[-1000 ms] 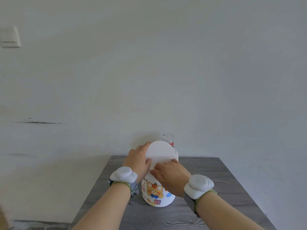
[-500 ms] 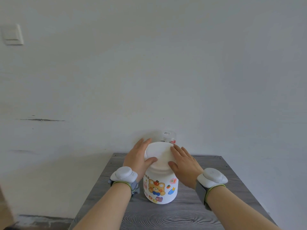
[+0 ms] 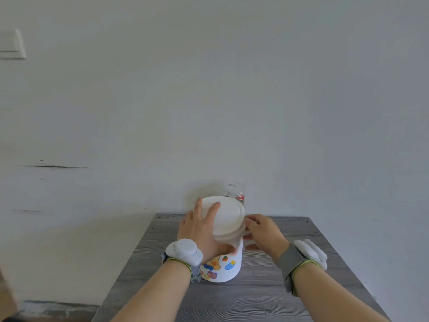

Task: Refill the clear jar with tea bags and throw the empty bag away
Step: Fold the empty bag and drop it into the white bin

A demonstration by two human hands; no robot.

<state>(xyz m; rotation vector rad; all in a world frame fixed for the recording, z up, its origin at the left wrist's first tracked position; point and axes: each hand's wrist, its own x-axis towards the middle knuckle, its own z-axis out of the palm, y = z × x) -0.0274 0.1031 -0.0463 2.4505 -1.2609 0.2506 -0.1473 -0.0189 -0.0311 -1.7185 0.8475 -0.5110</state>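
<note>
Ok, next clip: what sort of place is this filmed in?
Probably a plain room in a home or office: a grey wood-grain table against a bare white wall with a light switch; a lidded container and a clear jar stand on the table.

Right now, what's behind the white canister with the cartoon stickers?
A clear jar stands behind the canister. Only its top and a red label show; the lid hides its lower part and contents.

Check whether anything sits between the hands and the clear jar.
Yes. The canister stands right in front of the jar, hiding its lower part; left hand and right hand both grip the canister's lid.
</note>
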